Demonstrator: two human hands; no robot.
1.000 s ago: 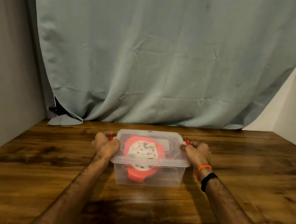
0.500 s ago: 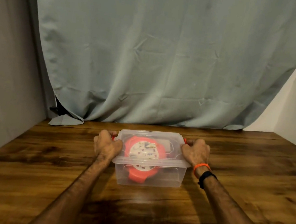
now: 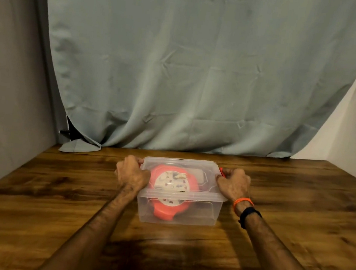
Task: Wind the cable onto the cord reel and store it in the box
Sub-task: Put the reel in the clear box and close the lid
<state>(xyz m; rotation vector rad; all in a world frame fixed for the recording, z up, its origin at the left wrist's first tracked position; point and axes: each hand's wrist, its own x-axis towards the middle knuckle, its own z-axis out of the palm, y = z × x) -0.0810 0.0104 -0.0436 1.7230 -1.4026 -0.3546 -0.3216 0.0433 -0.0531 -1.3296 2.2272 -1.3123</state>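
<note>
A clear plastic box point(image 3: 198, 212) with its clear lid on stands in the middle of the wooden table point(image 3: 51, 197). Inside it lies a red cord reel point(image 3: 165, 210) with a white printed label on its face. My left hand point(image 3: 131, 173) grips the box's left end, fingers curled over a red latch. My right hand point(image 3: 235, 185) grips the right end, where another red latch point(image 3: 222, 172) shows beside the fingers. No loose cable is visible.
A pale blue curtain point(image 3: 192, 68) hangs behind the table, its hem resting on the back edge at the left. Grey walls stand at the left and right. The table's front edge drops off near the bottom right.
Both hands have shifted slightly forward along the box's ends and closed tighter over the latches. The box and reel have stayed in place.
</note>
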